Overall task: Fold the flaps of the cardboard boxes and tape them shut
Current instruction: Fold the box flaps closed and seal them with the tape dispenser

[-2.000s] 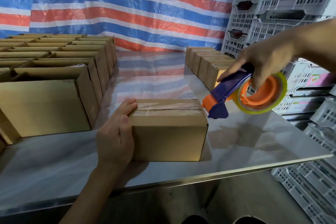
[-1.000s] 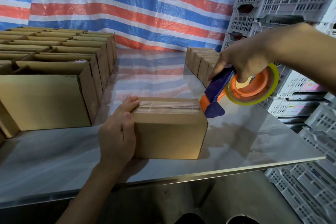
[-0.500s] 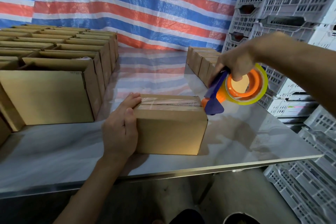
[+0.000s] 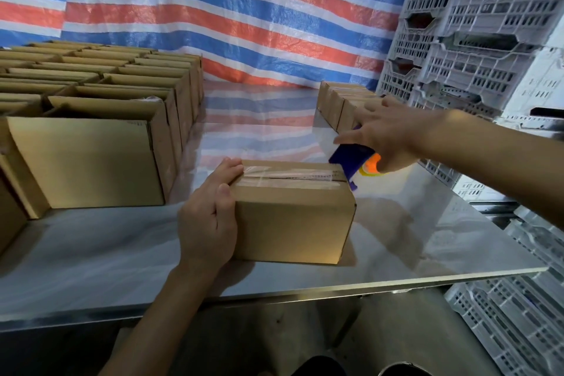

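Observation:
A small closed cardboard box (image 4: 293, 223) sits near the front edge of the steel table (image 4: 412, 241), with clear tape along its top seam. My left hand (image 4: 210, 220) grips the box's left end, fingers curled over the top edge. My right hand (image 4: 387, 137) holds the purple and orange tape dispenser (image 4: 355, 162) at the box's top right corner, the index finger stretched out. The hand hides most of the tape roll.
Several open cardboard boxes (image 4: 91, 137) stand in rows on the left of the table. A row of closed boxes (image 4: 338, 104) stands at the back right. Grey plastic crates (image 4: 476, 40) are stacked along the right side. A striped tarp (image 4: 213, 9) hangs behind.
My right hand has turned the dispenser down and brought it lower against the box's right top corner. The left hand has stayed on the box.

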